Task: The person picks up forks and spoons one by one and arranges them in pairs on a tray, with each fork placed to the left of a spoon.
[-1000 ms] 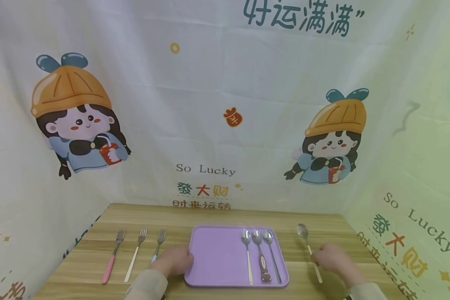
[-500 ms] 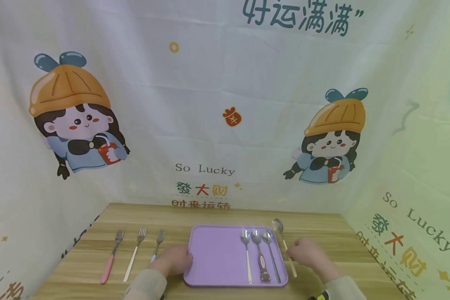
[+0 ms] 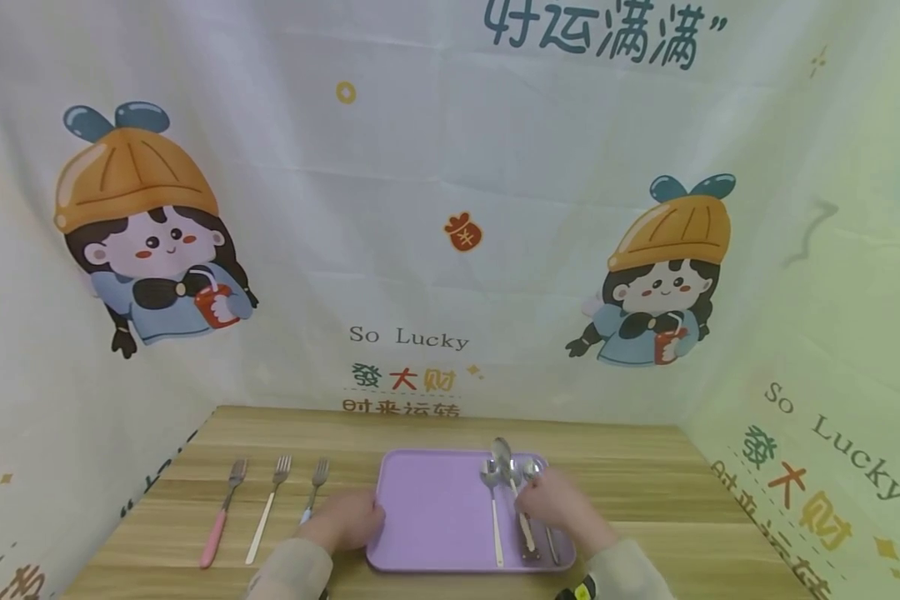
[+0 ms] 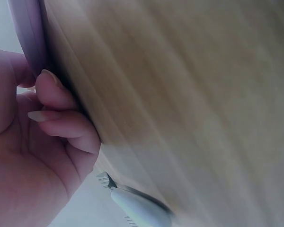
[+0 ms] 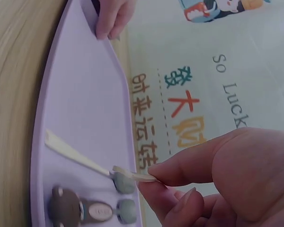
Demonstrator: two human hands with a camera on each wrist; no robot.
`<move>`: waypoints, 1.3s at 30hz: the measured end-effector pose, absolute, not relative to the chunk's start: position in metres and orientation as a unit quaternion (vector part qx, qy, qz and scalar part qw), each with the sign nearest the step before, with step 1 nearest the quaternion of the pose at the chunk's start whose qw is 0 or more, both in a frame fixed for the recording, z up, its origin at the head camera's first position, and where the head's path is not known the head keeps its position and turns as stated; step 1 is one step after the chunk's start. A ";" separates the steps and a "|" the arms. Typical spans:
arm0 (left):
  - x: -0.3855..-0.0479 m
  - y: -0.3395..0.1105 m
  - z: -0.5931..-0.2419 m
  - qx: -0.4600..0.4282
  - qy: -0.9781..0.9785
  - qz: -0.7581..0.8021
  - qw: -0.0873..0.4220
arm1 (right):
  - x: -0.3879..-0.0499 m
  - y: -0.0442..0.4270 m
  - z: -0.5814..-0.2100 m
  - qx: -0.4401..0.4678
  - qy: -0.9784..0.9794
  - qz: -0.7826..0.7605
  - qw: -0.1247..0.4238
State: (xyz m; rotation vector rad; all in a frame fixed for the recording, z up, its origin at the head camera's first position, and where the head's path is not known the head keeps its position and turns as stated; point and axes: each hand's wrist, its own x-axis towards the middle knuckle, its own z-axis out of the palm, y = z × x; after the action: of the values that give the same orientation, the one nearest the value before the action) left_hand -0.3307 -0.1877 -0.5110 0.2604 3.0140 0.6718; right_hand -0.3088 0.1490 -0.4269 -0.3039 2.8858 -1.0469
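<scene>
My left hand [image 3: 352, 518] grips the left rim of a lilac tray [image 3: 435, 512]; the left wrist view shows its fingers curled at the tray's edge [image 4: 29, 33]. Over the tray's right part, my right hand [image 3: 558, 506] pinches a spoon [image 3: 501, 451] by its cream handle [image 5: 125, 173], thumb against forefinger. Below it on the tray lie a cream-handled spoon [image 3: 497, 525], a spoon with a brown bear handle [image 5: 66, 208] and a slim metal spoon [image 3: 554, 546]. My right hand and the held spoon partly cover the latter two.
Left of the tray, a pink-handled fork [image 3: 213, 537], a cream-handled fork [image 3: 262, 525] and a pale blue-handled fork [image 3: 318, 475] lie on the wooden table [image 3: 645, 467]. A printed cloth [image 3: 540, 333] hangs behind and at both sides.
My right hand has carried the held spoon leftward, from the table right of the tray to above the spoons on it. My left hand has stayed on the tray's rim.
</scene>
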 end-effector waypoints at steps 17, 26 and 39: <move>-0.341 -0.196 -0.524 0.089 0.973 0.210 0.026 | -0.313 0.096 -0.444 -0.086 0.951 -0.292 0.048; -0.346 -0.197 -0.530 0.097 0.973 0.207 0.027 | -0.311 0.090 -0.448 -0.064 0.946 -0.315 0.047; -0.323 -0.186 -0.499 0.083 0.971 0.222 0.028 | -0.308 0.077 -0.453 -0.034 0.956 -0.290 0.014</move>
State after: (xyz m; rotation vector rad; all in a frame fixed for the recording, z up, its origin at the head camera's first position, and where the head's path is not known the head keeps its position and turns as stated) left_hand -0.3234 -0.1856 -0.4992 0.2557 2.9981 0.6866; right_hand -0.3082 0.0770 -0.4527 -0.1051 2.9775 -0.9015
